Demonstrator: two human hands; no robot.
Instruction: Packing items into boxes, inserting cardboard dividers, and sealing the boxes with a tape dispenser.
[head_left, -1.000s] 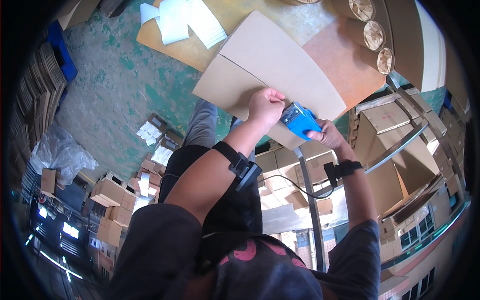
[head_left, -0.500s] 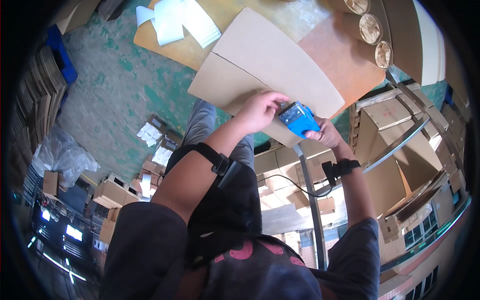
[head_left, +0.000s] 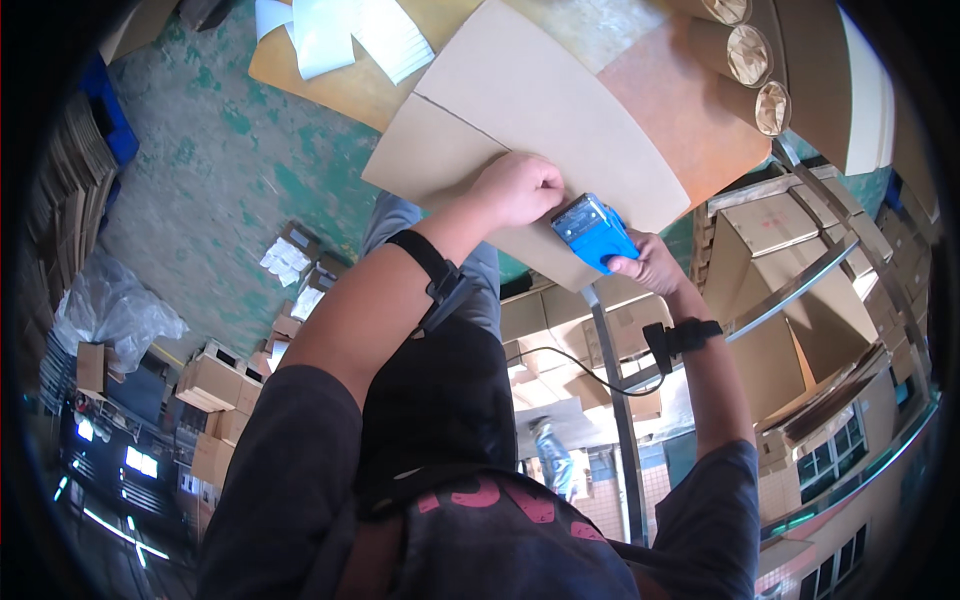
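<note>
My right hand is closed around a blue handheld device, boxy, with a dark flat face turned up and to the left. I cannot make out its exact kind. My left hand has its fingers curled in, just left of the device and over a flat sheet of brown cardboard. Whether anything is between those fingers is hidden. The cardboard lies on the table, with a crease line across it and its near corner under the device.
White paper strips lie at the table's far left. Brown paper-stuffed tubes stand at the far right. Cardboard boxes and a metal rail are at my right. Clear plastic wrap lies on the left floor. A person shows in the background.
My left hand has shifted slightly up and left from the device's corner, and its fingers have curled in more. The blue device stays in my right hand, almost in place.
</note>
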